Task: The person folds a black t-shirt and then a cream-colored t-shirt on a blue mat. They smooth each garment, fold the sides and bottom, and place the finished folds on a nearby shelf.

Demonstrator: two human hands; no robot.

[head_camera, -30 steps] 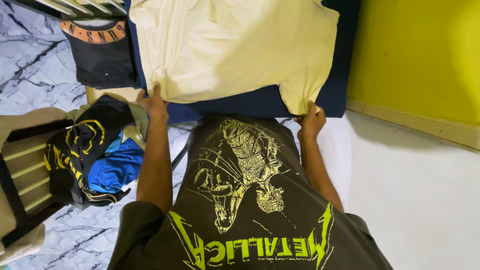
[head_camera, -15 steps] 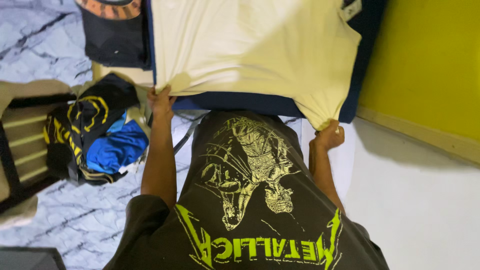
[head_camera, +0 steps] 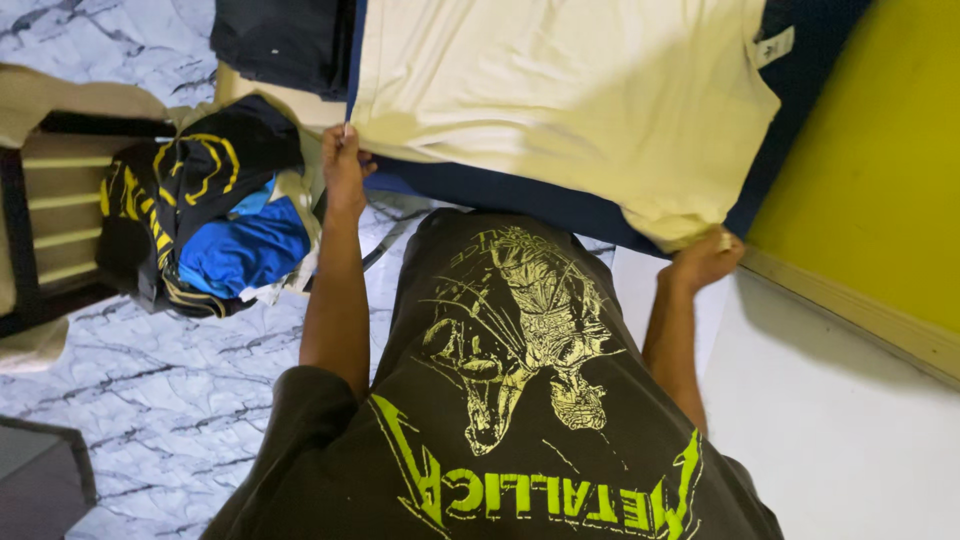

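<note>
Now both hands, left hand [head_camera: 343, 160] and right hand [head_camera: 706, 258], pinch the pale yellow shirt's [head_camera: 560, 90] near hem, its length stretching away across the blue bed [head_camera: 500, 192].

One pale yellow T-shirt [head_camera: 560, 95] lies spread on one dark blue surface [head_camera: 500, 190], and two hands grip its near edge, the left hand [head_camera: 343, 165] and the right hand [head_camera: 705, 260]. One folded black garment [head_camera: 285, 40] sits beside it, and one heap of clothes rests on one slatted chair [head_camera: 50, 200]; in that heap one black garment with yellow lines [head_camera: 200, 165] and one blue garment [head_camera: 245, 250] can be told apart. There is one yellow wall [head_camera: 880, 170] and one marbled white floor [head_camera: 170, 390].
</note>
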